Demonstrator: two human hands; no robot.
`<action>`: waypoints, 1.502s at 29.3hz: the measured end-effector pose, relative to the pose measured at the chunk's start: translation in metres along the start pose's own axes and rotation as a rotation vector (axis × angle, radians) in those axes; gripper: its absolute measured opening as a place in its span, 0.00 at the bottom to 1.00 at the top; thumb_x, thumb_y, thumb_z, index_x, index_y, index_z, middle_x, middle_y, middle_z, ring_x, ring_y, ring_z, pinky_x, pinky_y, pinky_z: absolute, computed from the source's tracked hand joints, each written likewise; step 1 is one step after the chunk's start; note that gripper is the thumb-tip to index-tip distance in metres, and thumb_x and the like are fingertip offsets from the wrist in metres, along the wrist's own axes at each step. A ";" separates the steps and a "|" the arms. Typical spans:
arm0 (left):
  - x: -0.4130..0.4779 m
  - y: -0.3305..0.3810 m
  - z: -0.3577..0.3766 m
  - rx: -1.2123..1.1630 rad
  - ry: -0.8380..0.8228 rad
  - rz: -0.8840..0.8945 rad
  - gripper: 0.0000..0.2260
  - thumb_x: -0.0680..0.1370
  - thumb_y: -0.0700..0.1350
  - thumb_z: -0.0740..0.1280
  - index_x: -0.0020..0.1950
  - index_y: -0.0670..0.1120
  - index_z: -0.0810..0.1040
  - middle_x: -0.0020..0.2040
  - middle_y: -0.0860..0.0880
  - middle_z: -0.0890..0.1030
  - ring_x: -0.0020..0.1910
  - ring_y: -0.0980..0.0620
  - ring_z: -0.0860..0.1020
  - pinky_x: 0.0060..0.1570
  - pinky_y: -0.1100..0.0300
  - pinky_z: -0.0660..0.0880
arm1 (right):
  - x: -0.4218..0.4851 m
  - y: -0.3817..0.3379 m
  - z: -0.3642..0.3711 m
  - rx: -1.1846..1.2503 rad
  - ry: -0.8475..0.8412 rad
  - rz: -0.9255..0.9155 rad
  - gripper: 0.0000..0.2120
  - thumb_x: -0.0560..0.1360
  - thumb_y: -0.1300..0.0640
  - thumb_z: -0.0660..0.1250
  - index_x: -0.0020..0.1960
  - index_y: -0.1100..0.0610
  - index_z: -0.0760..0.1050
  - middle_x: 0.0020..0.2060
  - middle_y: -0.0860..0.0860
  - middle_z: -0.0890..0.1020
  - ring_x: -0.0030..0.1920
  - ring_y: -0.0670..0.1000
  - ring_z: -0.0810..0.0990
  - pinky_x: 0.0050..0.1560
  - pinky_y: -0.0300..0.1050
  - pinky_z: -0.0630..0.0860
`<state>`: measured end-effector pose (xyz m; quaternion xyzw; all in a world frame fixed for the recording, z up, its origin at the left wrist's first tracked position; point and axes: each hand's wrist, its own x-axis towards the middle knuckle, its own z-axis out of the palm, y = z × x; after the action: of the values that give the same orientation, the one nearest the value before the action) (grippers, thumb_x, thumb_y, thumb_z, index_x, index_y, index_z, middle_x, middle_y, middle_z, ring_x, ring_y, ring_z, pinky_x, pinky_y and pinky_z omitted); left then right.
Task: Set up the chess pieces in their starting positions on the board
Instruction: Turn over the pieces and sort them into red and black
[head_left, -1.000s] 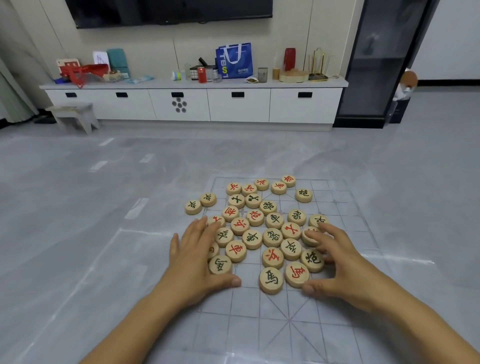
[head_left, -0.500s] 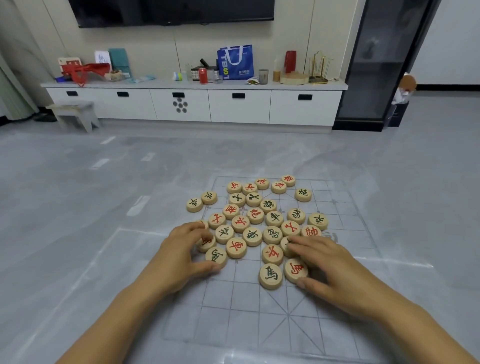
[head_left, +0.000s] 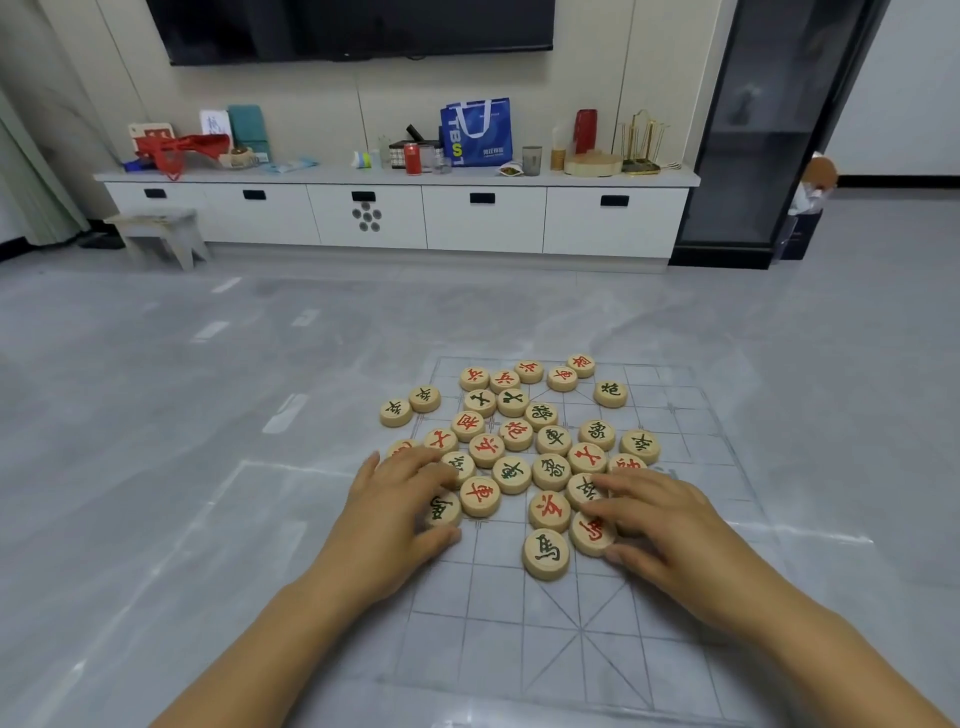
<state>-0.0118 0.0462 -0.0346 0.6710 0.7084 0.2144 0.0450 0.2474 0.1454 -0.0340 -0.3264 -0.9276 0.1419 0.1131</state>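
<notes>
Now | we lay left hand (head_left: 400, 509) and right hand (head_left: 670, 525) flat, gripping nothing, further over heaped chess pieces (head_left: 511, 474) | board (head_left: 519, 623) ranks unfilled.

Illumination: diffuse indoor, moderately bright, even. Pale glare streaks on glossy floor (head_left: 208, 330), left-centre. Faint soft shadows under left hand (head_left: 400, 514) and right hand (head_left: 670, 525). Wide-angle bowing at frame edges. Background slightly soft.
</notes>
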 end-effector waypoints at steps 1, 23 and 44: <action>0.000 0.002 0.003 0.033 0.013 0.035 0.23 0.72 0.58 0.63 0.66 0.53 0.71 0.70 0.54 0.68 0.70 0.53 0.64 0.69 0.60 0.52 | 0.000 0.002 0.002 -0.018 0.054 -0.013 0.19 0.73 0.51 0.67 0.63 0.42 0.72 0.65 0.36 0.66 0.68 0.43 0.62 0.65 0.43 0.59; -0.012 0.054 0.026 -0.244 -0.029 0.253 0.10 0.75 0.53 0.57 0.56 0.59 0.71 0.51 0.55 0.70 0.50 0.60 0.70 0.49 0.65 0.70 | 0.000 -0.022 0.012 -0.084 -0.013 -0.153 0.24 0.73 0.54 0.52 0.68 0.43 0.63 0.68 0.43 0.71 0.69 0.45 0.65 0.66 0.44 0.64; 0.023 -0.039 -0.001 -0.214 0.218 0.037 0.22 0.75 0.58 0.51 0.61 0.53 0.76 0.63 0.56 0.73 0.63 0.63 0.66 0.65 0.58 0.64 | -0.016 -0.064 -0.009 -0.122 -0.533 0.048 0.30 0.77 0.43 0.49 0.74 0.44 0.38 0.69 0.39 0.33 0.69 0.43 0.30 0.71 0.48 0.34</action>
<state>-0.0510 0.0679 -0.0426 0.6479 0.6699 0.3609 0.0352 0.2260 0.0891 -0.0062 -0.3057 -0.9235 0.1691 -0.1584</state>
